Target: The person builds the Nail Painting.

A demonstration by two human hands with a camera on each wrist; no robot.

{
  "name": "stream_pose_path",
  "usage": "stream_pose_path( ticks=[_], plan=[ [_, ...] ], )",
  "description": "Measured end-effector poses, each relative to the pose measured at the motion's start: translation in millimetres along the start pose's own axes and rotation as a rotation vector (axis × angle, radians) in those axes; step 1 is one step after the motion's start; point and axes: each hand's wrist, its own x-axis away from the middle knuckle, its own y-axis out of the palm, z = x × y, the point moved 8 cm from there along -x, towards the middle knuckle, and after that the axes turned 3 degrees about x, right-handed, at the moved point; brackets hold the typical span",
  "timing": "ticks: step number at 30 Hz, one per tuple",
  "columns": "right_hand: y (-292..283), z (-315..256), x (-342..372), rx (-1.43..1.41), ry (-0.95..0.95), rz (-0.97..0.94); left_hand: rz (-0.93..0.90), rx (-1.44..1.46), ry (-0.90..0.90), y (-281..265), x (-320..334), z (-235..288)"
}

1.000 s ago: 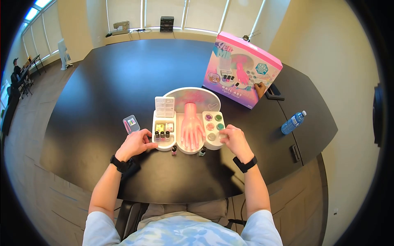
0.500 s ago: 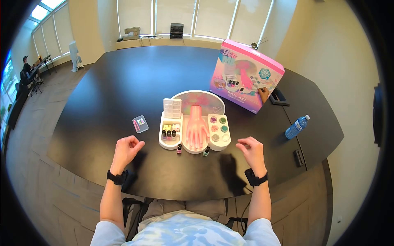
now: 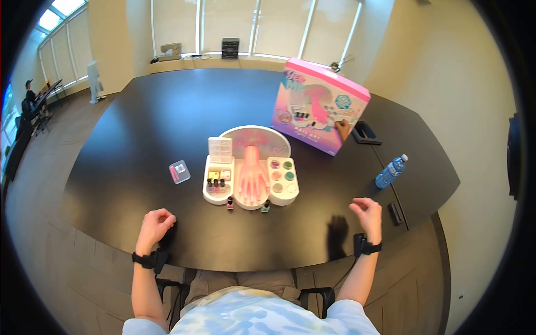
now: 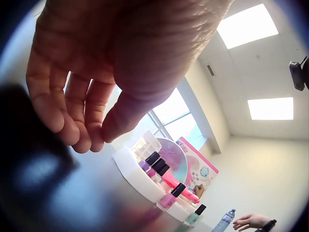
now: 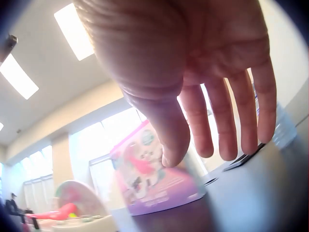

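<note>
My left hand [image 3: 156,228] is over the table's front left, fingers loosely bent and holding nothing; the left wrist view shows its thumb [image 4: 123,116] near the fingertips. Over the front right, my right hand [image 3: 368,215] hangs relaxed and holds nothing, its fingers [image 5: 224,130] apart in the right wrist view. Between them stands a white nail art station [image 3: 237,200] with a pink model hand [image 3: 253,173]. Its left side carries several nail polish bottles [image 3: 216,185] and an upright compartment tray [image 3: 220,149]; its right side holds pots of glitter [image 3: 289,176]. Pink [image 3: 230,203] and green [image 3: 265,206] polish bottles stand in front.
A clear plastic case [image 3: 179,172] lies left of the station. Behind stands the pink and purple box [image 3: 318,109], with a black tray-like item [image 3: 366,133] beside it. A water bottle [image 3: 392,171] is at the right. Another person [image 3: 30,95] sits far left.
Both hands have drawn away from the station's sides, the left back toward the front left, the right back and further right. The station has stayed in place between the two.
</note>
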Motion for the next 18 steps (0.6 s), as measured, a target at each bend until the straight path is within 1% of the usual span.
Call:
stream_pose_path(
  ticks=[1, 3, 5, 7, 8, 9, 12, 13, 15, 16, 17, 18],
  plan=[
    [-24, 16, -7, 0.065, 0.041, 0.056, -0.007, -0.006, -0.02, 0, 0, -2],
    [-62, 89, -28, 0.154, 0.142, 0.167, -0.019, 0.007, -0.016, 3, -3, -6],
    [-94, 150, -45, 0.404, 0.186, 0.24, -0.016, -0.066, -0.022, 2, -1, -3],
    [-107, 193, -48, 0.439, 0.383, 0.167, -0.012, -0.074, -0.008, 1, -2, -5],
    [-105, 227, -51, 0.456, 0.431, 0.083, -0.016, -0.086, 0.004, 1, -3, -7],
    [-104, 240, -52, 0.455, 0.425, 0.088, -0.018, -0.097, 0.015, 2, -4, -7],
    [-90, 271, -52, 0.4, 0.497, -0.032, 0.001, -0.135, 0.029, 2, -1, 1],
    [-88, 276, -53, 0.399, 0.493, -0.035, 0.005, -0.136, 0.026, 2, 0, 1],
    [-83, 290, -50, 0.393, 0.557, -0.048, 0.001, -0.142, 0.03, 2, 0, 3],
    [-84, 291, -52, 0.429, 0.52, 0.036, 0.003, -0.144, 0.028, 1, 1, 5],
    [-85, 288, -53, 0.427, 0.52, 0.033, -0.004, -0.155, 0.023, 1, 1, 8],
    [-87, 282, -55, 0.481, 0.528, -0.009, -0.011, -0.166, 0.02, 1, 2, 12]
  ],
)
